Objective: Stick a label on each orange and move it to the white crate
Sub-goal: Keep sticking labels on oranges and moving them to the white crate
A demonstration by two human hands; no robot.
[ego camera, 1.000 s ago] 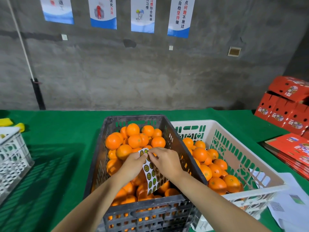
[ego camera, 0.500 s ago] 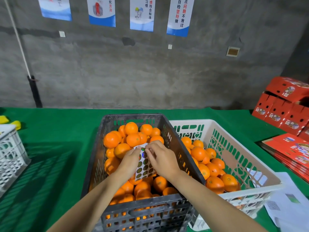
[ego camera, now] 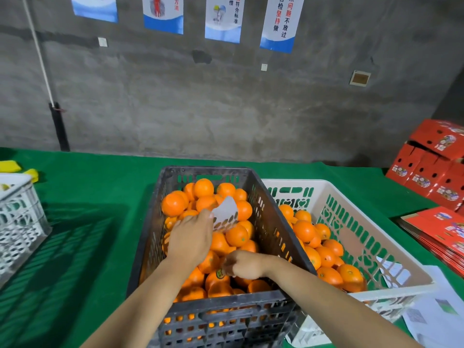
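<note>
A dark grey crate [ego camera: 273, 237] in front of me is piled with oranges [ego camera: 173, 204]. My left hand [ego camera: 190, 238] holds a white label sheet [ego camera: 226, 214] above the pile, its far end tipped up. My right hand [ego camera: 242, 263] is low over the near oranges and presses a round green label [ego camera: 220, 273] onto an orange [ego camera: 216, 278] with its fingertips. To the right stands the white crate [ego camera: 376, 249], with several oranges [ego camera: 305, 231] inside it.
The crates stand on a green cloth table [ego camera: 95, 222]. Another white crate [ego camera: 17, 217] sits at the left edge. Red cartons [ego camera: 431, 164] are stacked at the far right, with flat red boxes [ego camera: 442, 229] and paper sheets [ego camera: 437, 315] nearer.
My right hand left the sheet and dropped toward me onto a near orange with a label. My left hand keeps the sheet and has lifted it farther away.
</note>
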